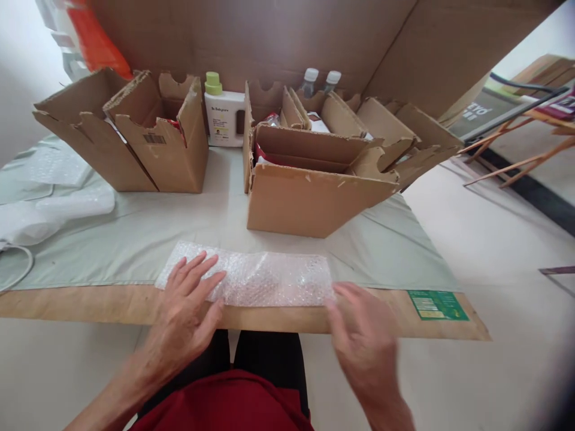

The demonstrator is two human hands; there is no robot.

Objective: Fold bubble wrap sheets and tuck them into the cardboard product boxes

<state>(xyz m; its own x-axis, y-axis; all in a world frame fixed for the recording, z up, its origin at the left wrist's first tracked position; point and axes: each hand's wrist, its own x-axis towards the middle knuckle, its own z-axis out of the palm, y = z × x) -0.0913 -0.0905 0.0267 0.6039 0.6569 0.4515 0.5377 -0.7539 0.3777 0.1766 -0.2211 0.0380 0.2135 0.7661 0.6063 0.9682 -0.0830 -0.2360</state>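
Pale green cloth [215, 221] covers the table, with a brown front edge [291, 320] exposed; large cardboard panel [269, 36] behind. From my head feed: bubble wrap strip [274, 275] lies lengthwise along the front, overlapping cloth and edge. Left hand [186, 308] rests on its left end, fingers spread, not gripping. Right hand [366, 335] is at the right end, thumb and fingers by the edge; blurred, so I can't tell whether it's pinching. Beyond the strip, I've got an open-topped carton [305, 203] right of centre, two cut-down boxes [177, 161] left, and a green-capped Babycare bottle [227, 120] between.
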